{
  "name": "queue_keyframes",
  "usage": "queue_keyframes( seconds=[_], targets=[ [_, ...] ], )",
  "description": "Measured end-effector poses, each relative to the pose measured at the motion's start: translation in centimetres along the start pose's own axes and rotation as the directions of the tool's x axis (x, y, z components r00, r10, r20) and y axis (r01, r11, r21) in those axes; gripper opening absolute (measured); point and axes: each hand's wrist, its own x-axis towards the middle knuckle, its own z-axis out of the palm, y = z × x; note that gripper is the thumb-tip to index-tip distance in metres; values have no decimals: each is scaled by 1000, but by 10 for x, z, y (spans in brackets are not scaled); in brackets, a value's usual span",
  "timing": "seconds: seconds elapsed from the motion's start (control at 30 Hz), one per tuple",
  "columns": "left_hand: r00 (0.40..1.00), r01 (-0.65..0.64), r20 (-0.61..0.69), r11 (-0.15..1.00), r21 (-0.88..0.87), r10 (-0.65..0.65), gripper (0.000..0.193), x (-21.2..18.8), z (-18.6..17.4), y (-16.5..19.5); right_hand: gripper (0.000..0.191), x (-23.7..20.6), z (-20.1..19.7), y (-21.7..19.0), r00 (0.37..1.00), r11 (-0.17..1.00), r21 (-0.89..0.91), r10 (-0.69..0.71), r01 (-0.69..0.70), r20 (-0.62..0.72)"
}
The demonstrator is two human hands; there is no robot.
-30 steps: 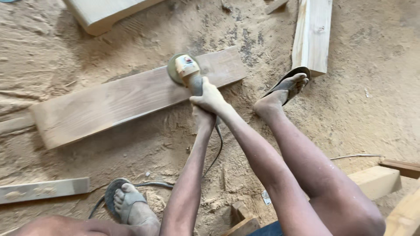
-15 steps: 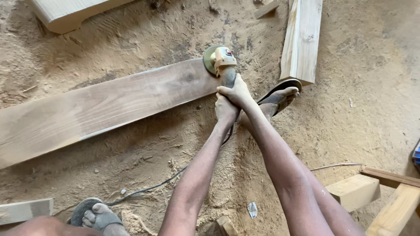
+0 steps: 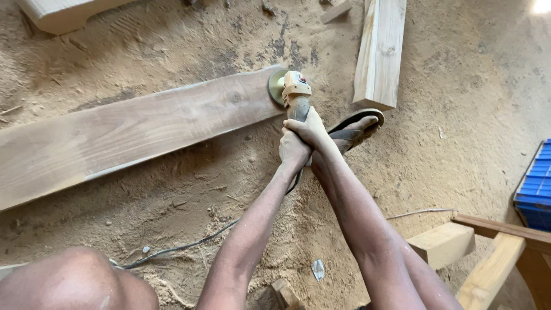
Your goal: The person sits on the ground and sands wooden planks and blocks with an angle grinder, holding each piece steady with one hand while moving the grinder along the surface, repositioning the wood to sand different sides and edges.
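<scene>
Both your hands grip the body of the angle grinder [image 3: 293, 95]: your right hand [image 3: 310, 131] is wrapped over the top of the handle, fingers closed around it, and your left hand [image 3: 293, 150] clasps just beneath, fingers also curled shut on the tool. The grinder sits at the right end of the long plank [image 3: 132, 135], its disc [image 3: 275, 86] touching the plank's end near the upper edge. The tool's long axis runs almost straight away from you, head pointing forward and slightly left, with the cord [image 3: 189, 244] trailing back along the sawdust floor [image 3: 459, 115] towards you. The plank lies on that floor, its long axis running left to right and rising a little toward the right. Its face looks smooth and darker than the pale timber block [image 3: 379, 51] just beyond it, which suggests much of the surface is already worked, though the dust makes that hard to judge; the end under the disc appears to be what remains. Your sandalled foot [image 3: 356, 129] rests just right of your hands.
</scene>
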Motion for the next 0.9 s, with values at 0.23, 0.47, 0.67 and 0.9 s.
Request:
queue_keyframes(
  seconds=[0.23,0.47,0.67,0.9],
  targets=[
    [1000,26,15,1000,-8,-26,85,-20,-1,-11,69,-25,6,2,1000,990,136,-25,24,7],
    [998,44,38,999,-2,-44,75,-38,-3,-24,74,-50,5,-5,1000,998,56,-18,18,9],
    [995,78,68,997,6,-78,74,-55,-12,-33,71,-78,9,-16,999,986,164,-22,18,23],
    [992,119,44,992,46,-121,78,-78,-38,-40,72,-110,21,-51,999,963,267,-50,45,9]
  ],
)
